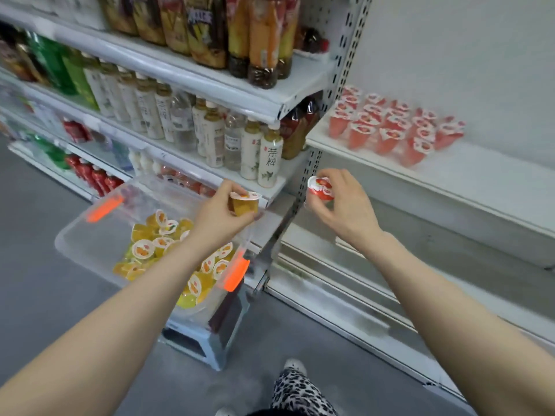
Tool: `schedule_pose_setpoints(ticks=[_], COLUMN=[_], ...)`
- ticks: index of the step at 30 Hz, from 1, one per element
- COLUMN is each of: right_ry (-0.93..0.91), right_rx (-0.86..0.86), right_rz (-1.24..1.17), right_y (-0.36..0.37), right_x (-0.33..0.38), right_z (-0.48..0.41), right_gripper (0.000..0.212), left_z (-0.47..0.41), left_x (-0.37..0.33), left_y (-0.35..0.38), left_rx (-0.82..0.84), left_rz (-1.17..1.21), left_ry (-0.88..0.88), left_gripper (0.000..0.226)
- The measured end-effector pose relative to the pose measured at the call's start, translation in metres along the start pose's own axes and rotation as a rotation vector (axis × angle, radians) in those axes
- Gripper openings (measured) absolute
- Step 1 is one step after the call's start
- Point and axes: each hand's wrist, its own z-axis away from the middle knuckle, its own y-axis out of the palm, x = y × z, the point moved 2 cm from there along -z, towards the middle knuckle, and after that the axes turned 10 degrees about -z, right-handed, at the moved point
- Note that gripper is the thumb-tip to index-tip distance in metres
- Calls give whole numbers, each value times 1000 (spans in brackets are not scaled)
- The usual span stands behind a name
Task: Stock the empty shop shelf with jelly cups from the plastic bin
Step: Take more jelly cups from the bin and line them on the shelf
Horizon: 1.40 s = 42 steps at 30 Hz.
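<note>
Shop aisle — left hand [220,216] pinches orange jelly cup [244,202] above bin [90,235].

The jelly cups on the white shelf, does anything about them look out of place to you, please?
Nothing looks spilled or damaged. The red cups sit lid-up in rough rows on the shelf, though the rightmost ones lean. The left hand holds an orange cup, unlike the shelved red ones.

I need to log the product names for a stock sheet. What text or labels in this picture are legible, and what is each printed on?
"芊粹", as best it reads, runs down the white tea bottle at the shelf's front corner.
Snack bags on the top shelf: print too blurred.
Lid of the red jelly cup in the right hand: unreadable.
Lid of the orange jelly cup in the left hand: unreadable.
Price strips: none legible.
</note>
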Motion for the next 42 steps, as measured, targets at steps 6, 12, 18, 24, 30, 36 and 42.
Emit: schedule_pose_setpoints(ticks=[6,12,18,24,30,36,42], right_ry=[79,193,259,392,370,317,239], right_rx=[-142,-253,-207,-115,-89,-74,-60], right_rz=[47,65,62,67,22,-8,-11], right_y=[-78,-152,-204,-221,-215,-203,-202], right_x=[-47,-98,-160,-216,-251,-275,-286], right_z=[13,15,2,-30,-60,-71,-70], right_gripper=[35,36,34,28,30,31,34], left_z=[-19,-43,-68,-92,-109,-120,-128], left_x=[-78,-152,-215,-253,-275,-292,-308], left_y=[44,91,133,168,191,210,233], left_rx=[93,140,86,25,-41,-74,-90], left_rz=[-6,-83,-146,-302,-465,-540,-589], left_ry=[133,309,360,399,386,407,455], left_gripper=[56,54,52,59,70,66,64])
